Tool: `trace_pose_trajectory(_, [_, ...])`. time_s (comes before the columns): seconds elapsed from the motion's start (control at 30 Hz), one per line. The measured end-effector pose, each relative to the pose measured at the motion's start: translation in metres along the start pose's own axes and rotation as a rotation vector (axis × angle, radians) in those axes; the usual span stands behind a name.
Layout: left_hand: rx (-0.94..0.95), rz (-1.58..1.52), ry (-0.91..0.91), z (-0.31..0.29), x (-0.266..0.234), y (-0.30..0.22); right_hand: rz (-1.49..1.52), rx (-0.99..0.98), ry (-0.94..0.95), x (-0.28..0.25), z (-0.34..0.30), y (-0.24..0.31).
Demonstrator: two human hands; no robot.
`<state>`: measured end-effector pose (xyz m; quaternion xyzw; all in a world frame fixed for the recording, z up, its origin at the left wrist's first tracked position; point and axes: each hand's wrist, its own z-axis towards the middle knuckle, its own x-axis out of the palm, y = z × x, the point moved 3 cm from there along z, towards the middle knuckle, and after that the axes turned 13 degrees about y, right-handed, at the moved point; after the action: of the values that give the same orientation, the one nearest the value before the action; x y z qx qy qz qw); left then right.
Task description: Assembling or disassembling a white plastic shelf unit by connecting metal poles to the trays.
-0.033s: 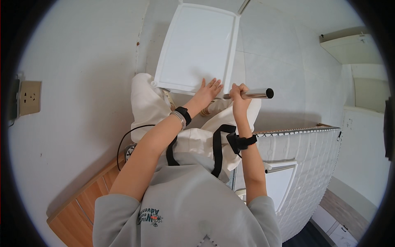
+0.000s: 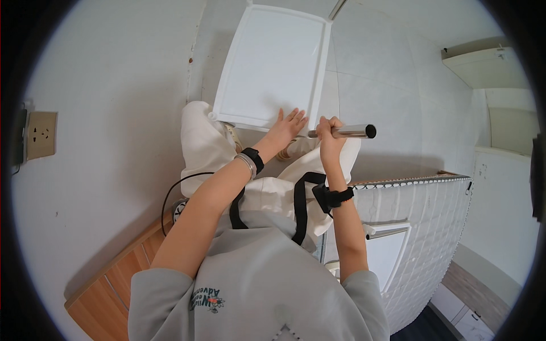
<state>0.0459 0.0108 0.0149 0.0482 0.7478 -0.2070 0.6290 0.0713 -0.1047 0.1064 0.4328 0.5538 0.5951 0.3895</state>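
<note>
Against the wall, the left hand [image 2: 287, 126] lies open and flat on the white tray [image 2: 273, 62], while the right hand [image 2: 329, 136] grips a metal tube [image 2: 348, 132]. Lightly braced, the tray could slip sideways.

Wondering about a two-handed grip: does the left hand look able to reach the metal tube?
Probably yes: the left hand lies flat on the white tray, right beside the metal tube gripped by the right hand, nothing between.

Silver metal tube [image 2: 348, 132] roughly level beside lower edge of tilted white plastic shelf panel [image 2: 273, 65].
</note>
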Motion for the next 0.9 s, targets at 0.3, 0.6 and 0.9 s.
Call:
trace_pose_trajectory(0.3, [-0.017, 0.031, 0.104, 0.0, -0.002, 0.001, -0.283, -0.07, 0.017, 0.006, -0.012, -0.009])
trace_pose_trajectory(0.6, [-0.005, -0.031, 0.026, -0.005, 0.001, 0.002, 0.058, -0.018, 0.007, -0.002, -0.003, -0.001])
trace_pose_trajectory(0.9, [0.0, -0.01, 0.037, -0.015, -0.006, 0.003, -0.195, -0.054, 0.048, 0.006, -0.018, -0.011])
